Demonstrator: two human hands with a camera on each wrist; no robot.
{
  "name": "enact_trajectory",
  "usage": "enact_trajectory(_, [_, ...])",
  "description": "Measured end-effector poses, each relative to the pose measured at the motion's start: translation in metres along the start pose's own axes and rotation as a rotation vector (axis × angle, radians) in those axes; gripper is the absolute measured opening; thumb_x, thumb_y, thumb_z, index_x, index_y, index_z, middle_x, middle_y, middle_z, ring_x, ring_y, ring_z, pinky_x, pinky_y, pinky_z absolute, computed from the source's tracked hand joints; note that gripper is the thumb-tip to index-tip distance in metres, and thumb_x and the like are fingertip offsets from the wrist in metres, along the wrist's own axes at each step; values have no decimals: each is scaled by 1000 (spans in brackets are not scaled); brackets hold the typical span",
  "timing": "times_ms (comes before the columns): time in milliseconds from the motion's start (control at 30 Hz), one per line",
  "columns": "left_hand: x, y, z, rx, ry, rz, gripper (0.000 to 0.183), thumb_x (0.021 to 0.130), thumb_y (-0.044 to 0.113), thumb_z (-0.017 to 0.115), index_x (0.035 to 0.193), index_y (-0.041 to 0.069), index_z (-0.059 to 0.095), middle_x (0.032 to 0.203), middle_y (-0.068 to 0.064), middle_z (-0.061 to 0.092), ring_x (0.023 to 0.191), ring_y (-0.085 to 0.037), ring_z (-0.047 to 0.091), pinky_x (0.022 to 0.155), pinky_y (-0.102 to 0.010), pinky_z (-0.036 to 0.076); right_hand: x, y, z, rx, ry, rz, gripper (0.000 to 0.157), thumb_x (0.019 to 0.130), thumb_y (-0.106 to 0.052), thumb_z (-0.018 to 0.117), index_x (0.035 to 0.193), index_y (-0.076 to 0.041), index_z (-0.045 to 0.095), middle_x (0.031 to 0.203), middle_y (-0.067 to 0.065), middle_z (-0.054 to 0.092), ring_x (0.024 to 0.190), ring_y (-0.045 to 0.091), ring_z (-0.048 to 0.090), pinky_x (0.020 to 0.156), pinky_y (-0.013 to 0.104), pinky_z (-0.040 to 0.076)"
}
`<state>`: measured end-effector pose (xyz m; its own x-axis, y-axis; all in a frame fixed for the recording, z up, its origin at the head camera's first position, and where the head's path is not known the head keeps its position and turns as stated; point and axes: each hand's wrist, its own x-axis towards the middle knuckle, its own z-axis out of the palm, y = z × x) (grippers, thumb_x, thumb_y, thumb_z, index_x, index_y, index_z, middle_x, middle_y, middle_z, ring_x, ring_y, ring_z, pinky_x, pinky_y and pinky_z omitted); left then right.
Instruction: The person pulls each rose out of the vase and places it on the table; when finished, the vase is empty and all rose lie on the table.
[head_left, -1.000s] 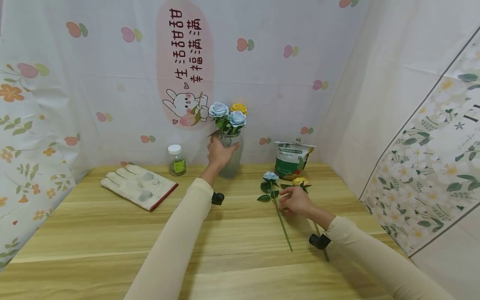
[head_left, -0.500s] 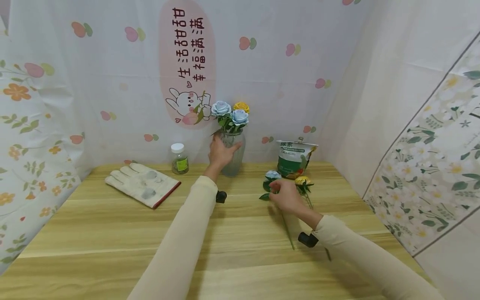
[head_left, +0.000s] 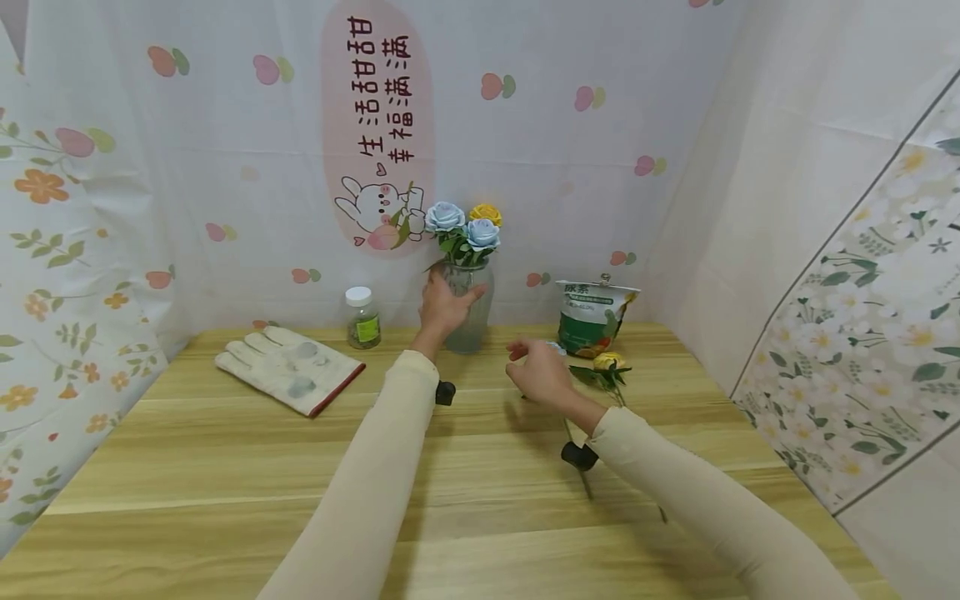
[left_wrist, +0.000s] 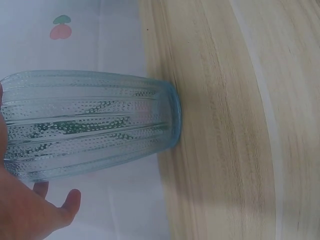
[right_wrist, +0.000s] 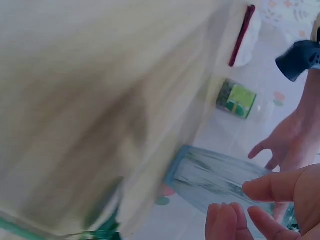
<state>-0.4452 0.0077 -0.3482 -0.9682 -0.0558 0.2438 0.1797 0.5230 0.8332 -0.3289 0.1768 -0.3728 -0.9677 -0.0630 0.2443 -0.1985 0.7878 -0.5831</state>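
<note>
Near the back of the table stands a ribbed glass vase (head_left: 475, 317) with two blue roses (head_left: 482, 234) and a yellow rose (head_left: 486, 214) in it. My left hand (head_left: 442, 310) grips the vase just below its rim, thumb across the front. To the right of it, my right hand (head_left: 542, 373) is over the table with loosely bent fingers and nothing between them. Beneath that hand lies another blue rose (head_left: 557, 347), its head mostly hidden. A second yellow rose (head_left: 609, 361) lies beside it, its stem partly covered by the right forearm.
A white-and-green pouch (head_left: 592, 321) with a clip on top stands at the back right. To the left are a small white-capped jar (head_left: 362, 321) and a pale work glove (head_left: 292, 371) with a red hem. A printed cloth (head_left: 555, 167) hangs behind the table.
The right hand has moved left, from beside the yellow rose across the lying blue rose. The left hand has kept its hold on the vase. The head view has shifted slightly.
</note>
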Motion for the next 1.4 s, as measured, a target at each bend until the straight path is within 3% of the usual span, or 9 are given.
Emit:
enact_trajectory(167, [-1,2,-2,5,-10,8,99,86,59,68,154,6,21,156,-18,32,143,-37,30,111,-62,24,19,-12,1,10,25,-11,31,90,-10,64,121,-8,68,114,10,71,98,28,67,74,40,54])
enact_trajectory(333, [0,2,-2,28,-29,-8,100,87,61,67,155,5,19,156,-18,31,143,-36,29,111,-61,24,34,-17,0,46,63,-24,31,90,-9,63,121,-8,68,115,11,70,92,31,67,71,40,54])
enact_trajectory(533, [0,3,0,49,-41,1,99,88,61,66,155,7,18,157,-18,30,144,-36,27,110,-64,23,49,-23,0,81,121,-64,29,93,-11,62,121,-4,68,116,13,70,102,31,67,82,44,55])
enact_trajectory(600, [-1,4,1,56,-41,9,98,88,60,65,155,7,17,157,-18,29,144,-36,27,109,-65,23,54,-26,-1,96,141,-77,28,94,-10,61,120,-3,67,116,13,70,95,29,68,78,42,55])
enact_trajectory(633, [-1,4,1,55,-38,11,98,88,60,66,155,7,18,157,-18,29,144,-37,28,109,-65,23,57,-28,-1,106,148,-79,27,94,-10,60,120,-4,67,117,13,69,85,26,69,72,40,55])
enact_trajectory(733, [-1,4,1,66,-38,9,97,89,59,66,155,7,17,158,-17,28,144,-37,27,109,-65,25,64,-33,-3,143,168,-85,27,95,-9,57,120,-1,66,118,14,68,58,17,59,57,32,48])
enact_trajectory(833, [-2,4,1,75,-39,0,99,87,61,66,155,8,16,158,-17,28,143,-36,28,108,-64,26,70,-40,-5,174,182,-82,26,96,-8,56,118,-1,67,118,14,68,49,14,49,50,28,41])
enact_trajectory(1067, [-1,3,0,93,-55,-1,96,90,60,63,156,10,14,157,-17,29,144,-35,28,109,-63,26,83,-50,-12,192,197,-81,28,96,-11,57,121,-1,67,122,12,66,78,24,66,57,29,47])
enact_trajectory(1400, [-1,1,-5,87,-64,-14,97,90,60,63,156,9,12,160,-17,23,145,-35,25,110,-63,25,93,-58,-13,172,175,-114,30,95,-7,56,122,-3,68,124,14,65,80,25,60,58,30,44])
